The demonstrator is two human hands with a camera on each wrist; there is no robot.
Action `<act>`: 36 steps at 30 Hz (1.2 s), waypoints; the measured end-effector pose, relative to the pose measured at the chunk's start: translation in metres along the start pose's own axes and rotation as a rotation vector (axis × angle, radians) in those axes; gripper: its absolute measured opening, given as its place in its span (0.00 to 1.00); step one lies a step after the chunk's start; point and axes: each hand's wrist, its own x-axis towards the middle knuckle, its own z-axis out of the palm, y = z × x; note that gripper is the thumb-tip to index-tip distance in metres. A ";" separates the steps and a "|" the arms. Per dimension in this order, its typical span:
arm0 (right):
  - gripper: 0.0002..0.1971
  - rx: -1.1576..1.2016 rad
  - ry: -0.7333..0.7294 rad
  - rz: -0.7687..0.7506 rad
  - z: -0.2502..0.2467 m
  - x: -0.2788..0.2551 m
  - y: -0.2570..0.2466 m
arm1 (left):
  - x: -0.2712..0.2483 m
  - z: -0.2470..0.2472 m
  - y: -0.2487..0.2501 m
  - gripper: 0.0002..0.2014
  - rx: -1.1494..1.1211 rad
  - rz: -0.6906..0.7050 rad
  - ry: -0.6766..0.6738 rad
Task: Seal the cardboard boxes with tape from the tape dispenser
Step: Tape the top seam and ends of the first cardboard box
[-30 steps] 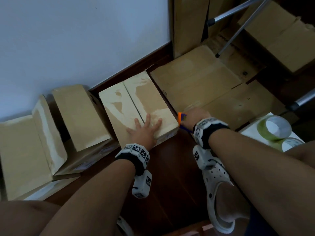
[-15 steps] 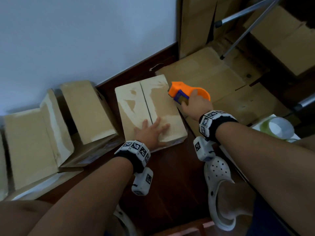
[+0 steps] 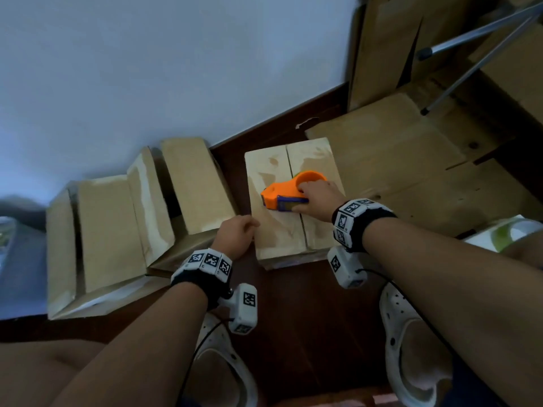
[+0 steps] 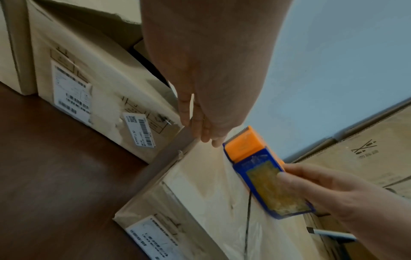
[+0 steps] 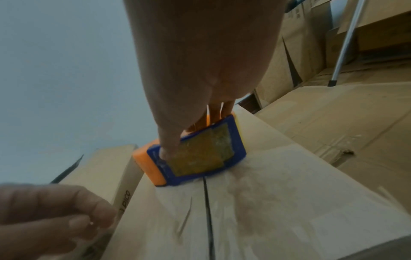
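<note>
Dim, bluish light all round; no hard shadows, no glare. Head view bends strongly at edges. My left hand [image 5: 51, 218] smears soft in right wrist view; orange-and-blue plastic tape dispenser [image 5: 191, 154] slightly blurred.

Matt tan cardboard box [image 3: 293, 201] with scuffed, peeled facing; my smooth orange-and-blue plastic tape dispenser [image 3: 289, 193] on it; dark wooden floor [image 3: 308, 318], slight sheen.

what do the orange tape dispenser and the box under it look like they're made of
Tape dispenser: apparently moulded plastic, going by its smooth, uniform orange shell and blue plate; the plate's yellowish patch is unclear. Box: matte tan cardboard; pale, patchy areas on its flaps look like torn surface paper or old tape residue.
</note>
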 end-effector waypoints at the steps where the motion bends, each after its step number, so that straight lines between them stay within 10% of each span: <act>1: 0.16 0.059 0.035 0.016 -0.002 -0.001 0.000 | -0.001 0.000 -0.001 0.11 -0.012 0.009 0.010; 7: 0.16 0.776 0.373 0.323 -0.017 -0.027 0.008 | -0.011 0.006 0.011 0.08 -0.064 0.024 0.021; 13: 0.19 1.440 -0.179 0.583 0.002 -0.077 -0.005 | -0.022 0.032 0.022 0.06 0.082 0.168 -0.253; 21: 0.20 1.670 -0.369 0.606 0.059 -0.070 -0.031 | -0.018 0.050 0.012 0.08 0.047 0.170 -0.225; 36: 0.15 1.746 0.223 0.879 0.045 -0.071 0.042 | -0.003 0.049 0.010 0.07 0.060 0.130 -0.343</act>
